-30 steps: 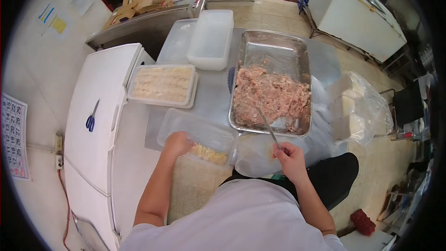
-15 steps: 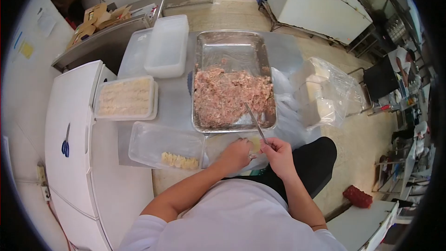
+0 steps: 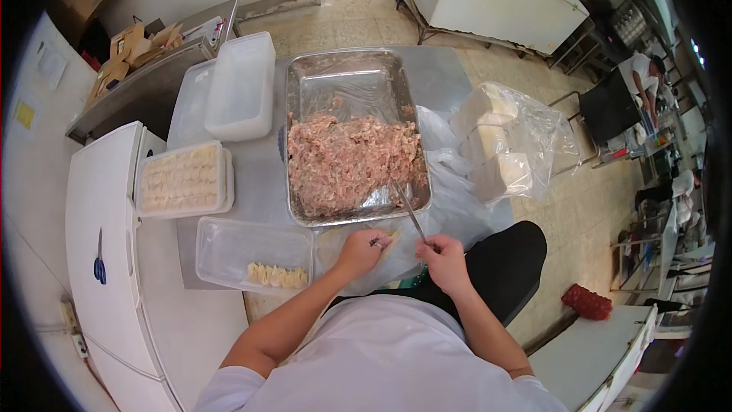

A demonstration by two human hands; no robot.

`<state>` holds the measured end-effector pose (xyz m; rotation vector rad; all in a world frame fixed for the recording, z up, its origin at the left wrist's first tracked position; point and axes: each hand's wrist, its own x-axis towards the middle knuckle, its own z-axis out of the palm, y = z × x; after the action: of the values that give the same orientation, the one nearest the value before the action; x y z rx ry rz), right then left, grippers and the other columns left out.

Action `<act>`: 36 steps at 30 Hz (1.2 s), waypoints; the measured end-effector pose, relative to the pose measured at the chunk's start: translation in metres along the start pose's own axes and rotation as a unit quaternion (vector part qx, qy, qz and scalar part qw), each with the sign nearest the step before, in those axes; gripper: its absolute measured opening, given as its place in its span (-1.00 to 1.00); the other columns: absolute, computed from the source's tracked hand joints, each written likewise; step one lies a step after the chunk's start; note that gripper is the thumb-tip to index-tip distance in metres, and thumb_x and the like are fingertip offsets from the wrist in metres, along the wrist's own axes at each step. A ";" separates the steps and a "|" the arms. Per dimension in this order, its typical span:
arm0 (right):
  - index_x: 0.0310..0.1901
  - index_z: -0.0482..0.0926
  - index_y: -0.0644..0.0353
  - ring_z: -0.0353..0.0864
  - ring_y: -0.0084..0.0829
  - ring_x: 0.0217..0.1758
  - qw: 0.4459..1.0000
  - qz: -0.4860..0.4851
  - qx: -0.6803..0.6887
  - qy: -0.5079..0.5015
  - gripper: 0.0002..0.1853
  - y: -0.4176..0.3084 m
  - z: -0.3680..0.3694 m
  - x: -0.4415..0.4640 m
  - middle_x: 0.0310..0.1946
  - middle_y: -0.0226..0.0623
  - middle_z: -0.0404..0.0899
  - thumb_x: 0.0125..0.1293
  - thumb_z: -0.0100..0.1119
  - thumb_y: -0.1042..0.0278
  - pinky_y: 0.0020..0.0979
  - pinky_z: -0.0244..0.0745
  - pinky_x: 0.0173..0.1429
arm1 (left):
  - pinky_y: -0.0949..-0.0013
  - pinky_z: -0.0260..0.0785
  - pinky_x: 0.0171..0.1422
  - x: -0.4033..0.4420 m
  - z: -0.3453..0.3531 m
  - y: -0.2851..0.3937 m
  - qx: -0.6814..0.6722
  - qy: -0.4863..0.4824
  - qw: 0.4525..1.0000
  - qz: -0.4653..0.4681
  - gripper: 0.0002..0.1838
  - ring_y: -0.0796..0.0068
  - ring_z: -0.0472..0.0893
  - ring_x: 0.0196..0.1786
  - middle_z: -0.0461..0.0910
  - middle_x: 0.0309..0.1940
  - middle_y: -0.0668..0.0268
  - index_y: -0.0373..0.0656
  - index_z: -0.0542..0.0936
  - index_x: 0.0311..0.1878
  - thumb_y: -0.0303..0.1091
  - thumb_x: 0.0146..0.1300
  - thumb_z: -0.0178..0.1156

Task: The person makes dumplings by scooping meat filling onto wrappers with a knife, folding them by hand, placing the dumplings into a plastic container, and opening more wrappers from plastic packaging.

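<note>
My left hand (image 3: 364, 252) is closed on a thin pale wrapper (image 3: 391, 240), just in front of the metal tray (image 3: 351, 58). In my right hand (image 3: 444, 263) I grip a thin metal utensil (image 3: 411, 216), its tip at the near edge of the ground meat (image 3: 351, 160) in the tray. Left of my left hand stands a clear plastic container (image 3: 229, 248) with a short row of pale folded dumplings (image 3: 277, 275) in its near right part. A lidded container (image 3: 181, 181) behind it holds several full rows.
Two translucent containers (image 3: 242, 84) stand at the back left. Right of the tray lies a clear bag (image 3: 499, 145) of pale blocks. Scissors (image 3: 100, 259) are on the white fridge (image 3: 107, 183). Other people (image 3: 648, 76) are at the far right.
My left hand has moved from the dumpling container to the front of the tray and now holds a wrapper. The utensil stays in my right hand. The whole view has shifted.
</note>
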<state>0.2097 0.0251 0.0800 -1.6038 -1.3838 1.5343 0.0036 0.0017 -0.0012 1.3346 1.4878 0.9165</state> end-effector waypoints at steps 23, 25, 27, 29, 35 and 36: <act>0.04 0.72 0.16 0.75 -0.02 -0.10 0.848 -0.193 -0.494 0.013 -0.70 -0.062 -0.036 0.043 -0.27 -0.04 0.74 0.31 0.14 0.42 -0.11 0.65 -0.05 | 0.24 0.60 0.15 -0.041 -0.098 0.014 -0.499 0.199 0.838 -0.096 -0.67 0.31 0.70 0.07 0.66 0.07 0.18 -0.30 0.52 0.19 -0.25 0.57 0.09; -0.05 0.75 0.12 0.78 -0.07 -0.10 0.760 -0.165 -0.629 0.004 -0.75 -0.090 -0.040 0.055 -0.28 -0.10 0.75 0.30 0.16 0.39 -0.12 0.66 -0.06 | 0.23 0.62 0.17 -0.041 -0.104 0.022 -0.481 0.211 0.843 -0.121 -0.67 0.28 0.71 0.08 0.66 0.08 0.15 -0.30 0.51 0.22 -0.28 0.56 0.10; -0.14 0.77 0.08 0.79 -0.13 -0.12 0.690 -0.171 -0.702 -0.042 -0.80 -0.089 -0.034 0.074 -0.27 -0.16 0.77 0.30 0.16 0.38 -0.13 0.67 -0.07 | 0.18 0.62 0.20 -0.041 -0.108 0.029 -0.511 0.203 0.821 -0.152 -0.65 0.24 0.71 0.08 0.66 0.10 0.13 -0.31 0.50 0.25 -0.28 0.56 0.09; -0.21 0.78 0.06 0.80 -0.17 -0.13 0.643 -0.176 -0.740 -0.086 -0.81 -0.087 -0.032 0.082 -0.27 -0.21 0.78 0.30 0.15 0.37 -0.14 0.68 -0.09 | 0.13 0.60 0.24 -0.040 -0.108 0.028 -0.560 0.195 0.788 -0.165 -0.63 0.20 0.71 0.10 0.65 0.11 0.12 -0.31 0.49 0.27 -0.28 0.56 0.08; -0.26 0.79 0.08 0.81 -0.15 -0.13 0.628 -0.167 -0.751 -0.114 -0.81 -0.106 -0.030 0.080 -0.26 -0.19 0.78 0.30 0.15 0.35 -0.15 0.70 -0.09 | 0.06 0.48 0.41 -0.045 -0.100 0.018 -0.672 0.178 0.702 -0.155 -0.61 0.13 0.65 0.23 0.64 0.18 0.10 -0.31 0.49 0.29 -0.24 0.58 0.00; -0.25 0.78 0.09 0.80 -0.15 -0.12 0.625 -0.170 -0.753 -0.118 -0.81 -0.101 -0.029 0.084 -0.26 -0.18 0.78 0.30 0.16 0.35 -0.14 0.70 -0.08 | 0.05 0.46 0.43 -0.045 -0.100 0.018 -0.680 0.167 0.698 -0.150 -0.60 0.12 0.65 0.24 0.64 0.19 0.11 -0.31 0.49 0.29 -0.23 0.58 -0.01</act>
<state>0.1917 0.1428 0.1423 -1.5484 -3.2956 -0.0200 -0.0860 -0.0358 0.0534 -0.1919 0.7429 1.5771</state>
